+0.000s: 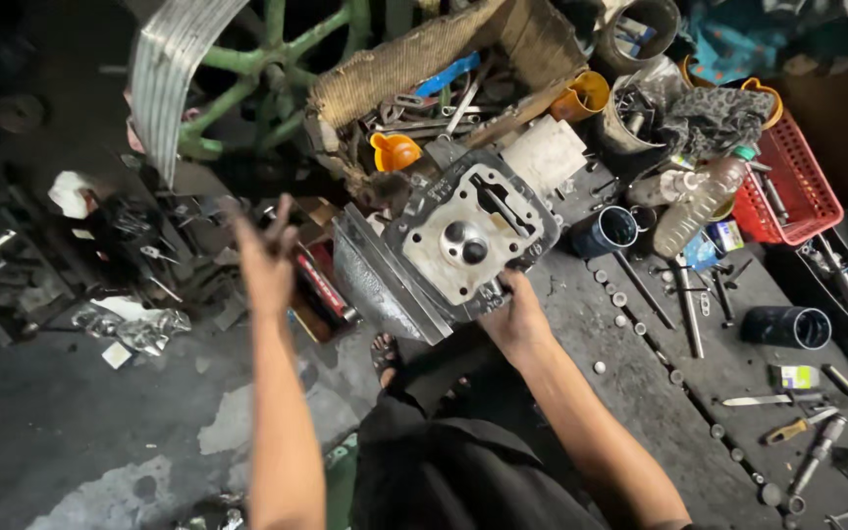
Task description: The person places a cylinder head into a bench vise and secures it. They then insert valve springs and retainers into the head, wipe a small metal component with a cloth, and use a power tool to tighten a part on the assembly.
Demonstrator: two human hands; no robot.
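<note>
Cylinder head (pixel 468 240), grey metal, centre of frame: right hand (pixel 514 316) fingers clasp its lower edge. Left hand (pixel 265 257), left of centre: fingers spread, released, holding nothing. Desk (pixel 640 383), lower right: scattered tools.

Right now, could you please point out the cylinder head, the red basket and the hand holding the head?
cylinder head (pixel 465 240): head view, flat machined face.
red basket (pixel 805 186): head view, mesh wall.
right hand (pixel 520 314): head view, back of hand.
</note>
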